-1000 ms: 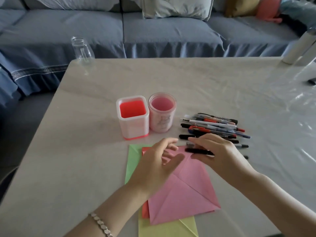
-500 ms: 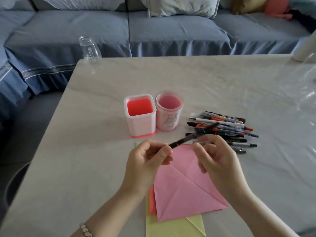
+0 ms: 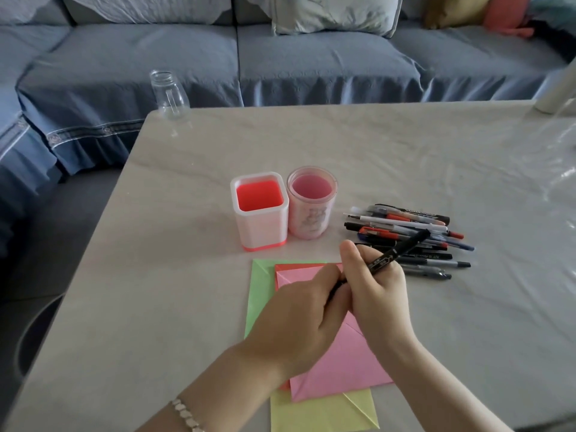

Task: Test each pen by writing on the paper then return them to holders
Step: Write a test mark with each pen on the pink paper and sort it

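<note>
The right hand (image 3: 378,294) grips a slim black marker pen (image 3: 396,252) above the folded pink paper sheet (image 3: 343,369) on the counter (image 3: 187,291). The left hand (image 3: 299,322) curls its fingers (image 3: 328,277) round the pen's lower end, probably uncapping it. The next move calls for baring the tip and scribbling on the paper.

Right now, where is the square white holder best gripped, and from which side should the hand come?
Probably grip the square white holder by its front and back walls just below the rim, coming from its left. It stands upright with flat walls, and the round pink holder stands close beside its right side, leaving little finger room there.
</note>
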`<state>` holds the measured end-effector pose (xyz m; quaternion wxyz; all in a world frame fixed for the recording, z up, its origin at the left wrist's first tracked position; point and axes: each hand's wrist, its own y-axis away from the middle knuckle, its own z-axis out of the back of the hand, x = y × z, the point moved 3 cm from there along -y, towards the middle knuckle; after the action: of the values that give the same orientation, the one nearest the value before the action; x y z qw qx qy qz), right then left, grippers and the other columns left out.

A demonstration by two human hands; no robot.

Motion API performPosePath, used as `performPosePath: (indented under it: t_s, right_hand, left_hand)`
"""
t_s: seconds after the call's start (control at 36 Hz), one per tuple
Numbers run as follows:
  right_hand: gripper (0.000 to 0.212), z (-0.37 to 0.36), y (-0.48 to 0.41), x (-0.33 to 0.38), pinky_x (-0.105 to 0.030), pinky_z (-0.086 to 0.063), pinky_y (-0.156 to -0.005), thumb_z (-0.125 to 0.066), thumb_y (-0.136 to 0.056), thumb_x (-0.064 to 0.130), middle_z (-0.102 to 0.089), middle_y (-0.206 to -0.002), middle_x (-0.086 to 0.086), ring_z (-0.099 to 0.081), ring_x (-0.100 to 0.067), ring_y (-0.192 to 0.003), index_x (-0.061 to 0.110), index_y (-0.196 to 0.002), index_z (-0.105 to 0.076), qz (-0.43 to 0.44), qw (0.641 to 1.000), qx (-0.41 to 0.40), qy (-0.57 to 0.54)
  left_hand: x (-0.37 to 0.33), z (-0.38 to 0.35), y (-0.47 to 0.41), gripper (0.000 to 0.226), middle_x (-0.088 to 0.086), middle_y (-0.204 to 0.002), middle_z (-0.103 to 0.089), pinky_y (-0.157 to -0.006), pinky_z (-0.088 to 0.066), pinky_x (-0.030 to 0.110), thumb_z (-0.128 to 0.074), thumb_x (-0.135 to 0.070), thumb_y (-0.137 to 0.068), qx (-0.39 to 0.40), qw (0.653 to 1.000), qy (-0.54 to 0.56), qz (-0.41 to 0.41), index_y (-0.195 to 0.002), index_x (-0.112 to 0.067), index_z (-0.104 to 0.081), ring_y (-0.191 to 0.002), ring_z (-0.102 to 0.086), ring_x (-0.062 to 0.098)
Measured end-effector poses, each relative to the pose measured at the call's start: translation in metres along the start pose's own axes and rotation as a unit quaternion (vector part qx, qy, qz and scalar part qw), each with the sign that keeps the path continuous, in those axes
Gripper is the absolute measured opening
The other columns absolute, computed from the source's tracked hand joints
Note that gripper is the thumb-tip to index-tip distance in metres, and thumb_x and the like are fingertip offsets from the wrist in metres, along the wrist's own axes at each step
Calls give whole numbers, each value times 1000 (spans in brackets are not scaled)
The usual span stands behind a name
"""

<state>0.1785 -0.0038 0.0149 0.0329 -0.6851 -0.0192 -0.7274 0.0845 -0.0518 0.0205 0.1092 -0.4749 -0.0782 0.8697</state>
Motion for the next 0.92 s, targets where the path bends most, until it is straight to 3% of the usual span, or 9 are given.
performPosePath:
  t_s: [0.11, 0.17, 0.28, 0.36, 0.44, 0.61, 0.75, 0.86, 0.92]
  right_hand:
    - [41, -4, 1, 1, -23, -20, -44, -50, -79, 29, -24, -45, 5, -21, -11, -45, 10, -50, -28, -27, 997, 49, -61]
    - [40, -3, 0, 3, -20, -20, -42, -48, -79, 27, -24, -44, 8, -21, -9, -43, 9, -50, -28, -7, 997, 73, -38]
    - [42, 1, -1, 8, -16, -23, -37, -54, -87, 16, -28, -42, 8, -25, -6, -38, 10, -51, -32, 13, 997, 60, -38]
    - [40, 12, -6, 7, -15, -21, -34, -48, -93, 8, -30, -43, 5, -23, -4, -34, 9, -56, -33, -16, 997, -3, -80]
    - [36, 24, -9, 1, -15, -24, -34, -46, -94, 12, -31, -44, -6, -27, -8, -33, 3, -60, -43, -15, 999, -37, -30]
    - [33, 29, -6, -16, -14, -33, -42, -45, -94, 16, -43, -37, -2, -38, -12, -36, 3, -67, -56, -27, 999, -19, 28]
    - [34, 28, -4, -23, -19, -36, -43, -46, -94, 16, -52, -43, -8, -43, -11, -39, 6, -65, -59, -27, 999, -6, 27]
    - [34, 27, -5, -25, -20, -38, -45, -47, -94, 16, -58, -46, -10, -47, -13, -43, 8, -65, -61, -15, 999, -12, 28]
    - [32, 26, -6, -27, -21, -40, -46, -50, -94, 20, -61, -50, -10, -52, -19, -46, 7, -67, -63, -3, 1000, -10, 26]
  left_hand:
    - [0, 4, 1, 23, -27, -55, -52, -47, -26, 10, -40, -32, -95, 4, 999, 43, 16, -74, -42, -44, -48, -47, -1]
    - [6, 2, 0, 37, -17, -46, -46, -46, -25, 12, -43, -34, -98, 40, 990, 111, 83, -62, -39, -52, -43, -39, 2]
    - [25, -1, 5, 38, -12, -48, -33, -43, -25, 15, -48, -57, -88, 94, 946, 256, 177, -57, -35, -48, -42, -27, 4]
    - [45, 8, 14, 33, -11, -58, -39, -52, -32, 20, -36, -68, -81, 59, 969, 150, 185, -75, -36, -40, -51, -33, 5]
    - [62, 25, 19, 18, -5, -60, -42, -51, -30, 24, -39, -37, -94, -56, 977, 1, 207, -80, -27, -34, -49, -38, 8]
    - [116, 48, 28, 17, 7, -73, -52, -63, -37, 38, -44, -21, -87, -208, 897, -362, 146, -79, -9, -52, -65, -53, 32]
    - [133, 46, 29, 21, 13, -82, -54, -71, -38, 42, -78, -3, -69, -206, 881, -398, 153, -79, -6, -60, -74, -54, 36]
    - [117, 29, 28, 26, 18, -111, -56, -92, -30, 40, -49, -19, -85, -198, 901, -373, 97, -107, -10, -56, -101, -52, 36]
    - [100, 12, 31, 35, 18, -125, -52, -100, -28, 39, -39, -22, -88, -130, 929, -344, 33, -117, -10, -54, -117, -44, 31]
